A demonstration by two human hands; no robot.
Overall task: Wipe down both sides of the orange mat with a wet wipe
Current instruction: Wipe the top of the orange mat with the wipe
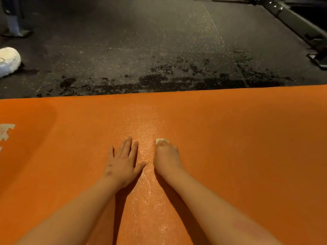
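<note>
Orange mat (247, 138) flat on the dark floor (141, 41), a wet sheen down its middle. Left hand (122, 163) flat on it, grip spread, steadying. Right hand (167, 158) bunched over the wet wipe (162, 140), grip pressed together, pinning it to the mat. Best to keep even pressure, overlap strokes out toward the dry edges, then flip. White print (6, 133) at the left edge, cut off, unreadable.

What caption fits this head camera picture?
Left hand flat on the orange mat, right hand holding a wet wipe against it.
</note>
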